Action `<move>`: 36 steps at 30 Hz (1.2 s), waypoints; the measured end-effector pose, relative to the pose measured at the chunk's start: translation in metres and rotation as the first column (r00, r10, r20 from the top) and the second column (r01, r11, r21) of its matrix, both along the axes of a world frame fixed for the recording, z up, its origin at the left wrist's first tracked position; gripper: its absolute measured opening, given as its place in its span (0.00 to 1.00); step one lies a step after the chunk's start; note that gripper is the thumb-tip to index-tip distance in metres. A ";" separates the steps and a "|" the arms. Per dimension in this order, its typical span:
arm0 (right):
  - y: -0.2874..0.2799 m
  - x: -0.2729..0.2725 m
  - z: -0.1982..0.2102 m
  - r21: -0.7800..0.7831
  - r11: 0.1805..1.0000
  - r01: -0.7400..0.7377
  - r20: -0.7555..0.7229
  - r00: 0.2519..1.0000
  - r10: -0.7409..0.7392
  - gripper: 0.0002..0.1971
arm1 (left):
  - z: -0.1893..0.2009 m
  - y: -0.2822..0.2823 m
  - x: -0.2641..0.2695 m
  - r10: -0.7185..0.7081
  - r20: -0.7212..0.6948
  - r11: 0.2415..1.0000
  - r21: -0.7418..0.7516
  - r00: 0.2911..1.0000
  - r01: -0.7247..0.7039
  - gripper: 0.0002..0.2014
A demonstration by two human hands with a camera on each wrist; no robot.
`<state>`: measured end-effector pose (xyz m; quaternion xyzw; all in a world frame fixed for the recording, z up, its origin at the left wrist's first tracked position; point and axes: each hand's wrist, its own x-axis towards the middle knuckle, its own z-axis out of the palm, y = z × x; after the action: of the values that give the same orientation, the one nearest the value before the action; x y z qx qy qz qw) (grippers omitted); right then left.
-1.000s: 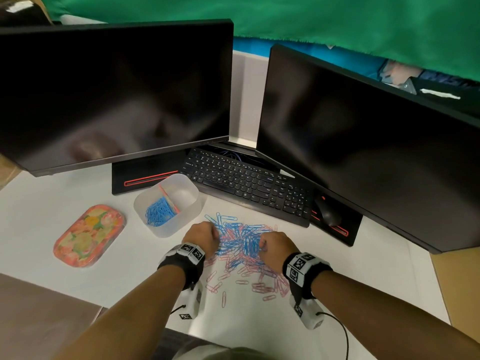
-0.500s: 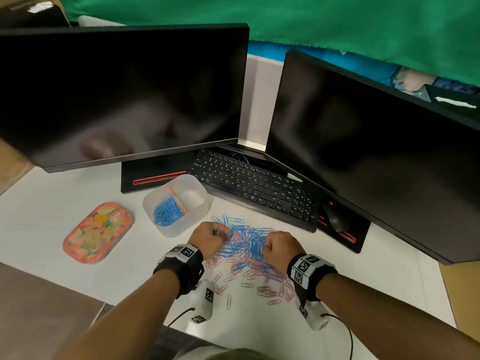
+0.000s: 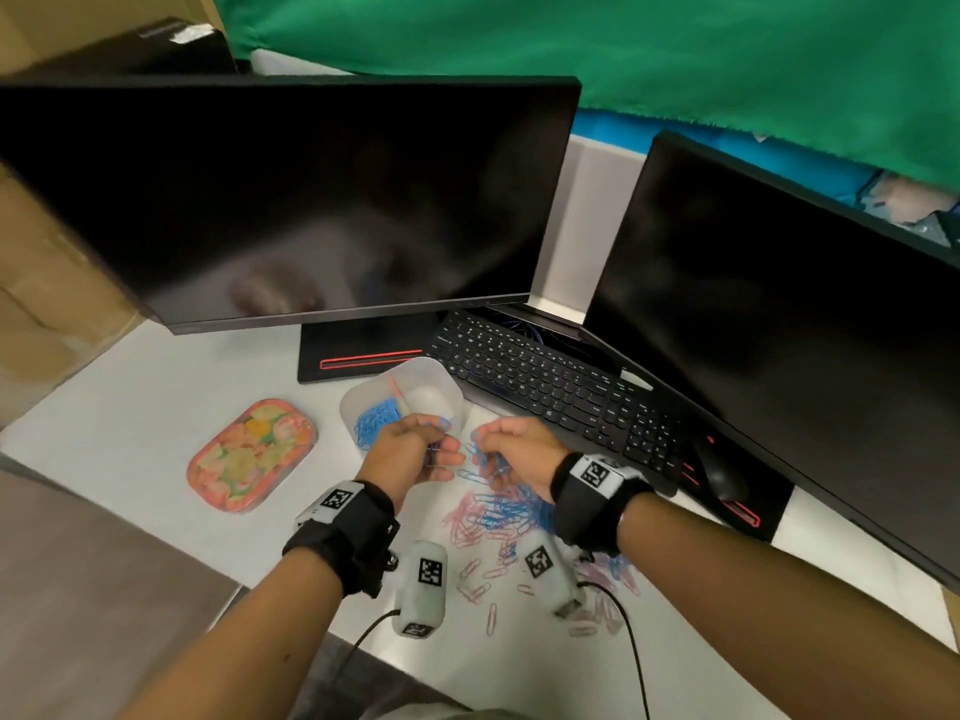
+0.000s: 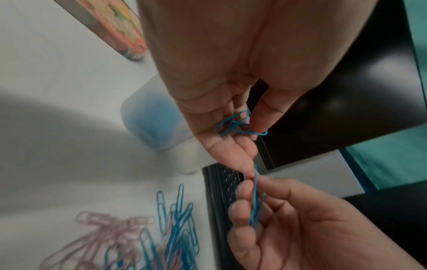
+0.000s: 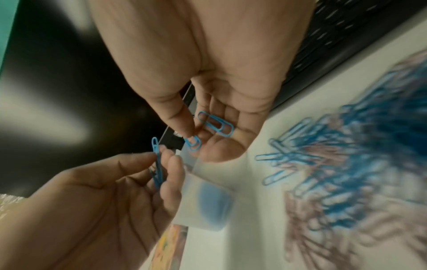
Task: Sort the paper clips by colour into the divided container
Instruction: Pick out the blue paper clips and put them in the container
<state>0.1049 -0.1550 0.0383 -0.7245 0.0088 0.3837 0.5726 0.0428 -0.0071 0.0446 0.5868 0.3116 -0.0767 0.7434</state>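
Observation:
A pile of blue and pink paper clips (image 3: pixel 498 517) lies on the white desk. Left of it stands the translucent divided container (image 3: pixel 451 389); blue clips (image 3: pixel 376 420) fill its left compartment, and the right one looks bare. Both hands hover close together just above the container's near edge. My left hand (image 3: pixel 439 446) pinches a few tangled blue clips (image 4: pixel 240 126) between thumb and fingers. My right hand (image 3: pixel 485 444) pinches one blue clip (image 5: pixel 193 143), and another blue clip (image 5: pixel 216 124) rests on its curled fingers.
A floral oval tin (image 3: pixel 252 454) lies left of the container. A black keyboard (image 3: pixel 561 392) and a mouse (image 3: pixel 719 472) sit behind the pile, under two dark monitors (image 3: pixel 311 200). Loose pink clips (image 3: pixel 475 589) are scattered toward the desk's near edge.
Both hands have lifted off the pile with blue clips and moved left toward the container. The head view has shifted, so the desk appears further right.

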 end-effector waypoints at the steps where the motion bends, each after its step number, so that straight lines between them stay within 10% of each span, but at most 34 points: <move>1: 0.013 0.004 0.003 -0.002 1.000 -0.020 -0.004 1.000 0.020 0.07 | 0.002 0.006 0.001 0.044 -0.005 0.999 0.004 0.999 -0.044 0.07; 17: 0.120 0.033 0.011 -0.276 0.929 -0.246 0.121 0.950 0.287 0.15 | 0.002 0.064 0.003 0.330 -0.107 0.944 0.044 0.938 -0.328 0.08; 28: 0.059 0.033 0.013 -0.198 0.976 -0.090 0.187 0.974 0.127 0.11 | 0.007 0.036 0.008 -0.048 0.025 0.951 0.307 0.999 0.038 0.09; 36: -0.051 0.007 -0.022 -0.545 0.827 -0.135 0.321 0.878 0.355 0.10 | -0.026 -0.012 0.008 -0.568 -0.183 0.484 0.714 0.803 0.505 0.08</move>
<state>0.1123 -0.2064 0.0162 -0.9076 -0.1061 0.2792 0.2950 0.0503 -0.0193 0.0188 0.9032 0.0869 -0.1500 0.3926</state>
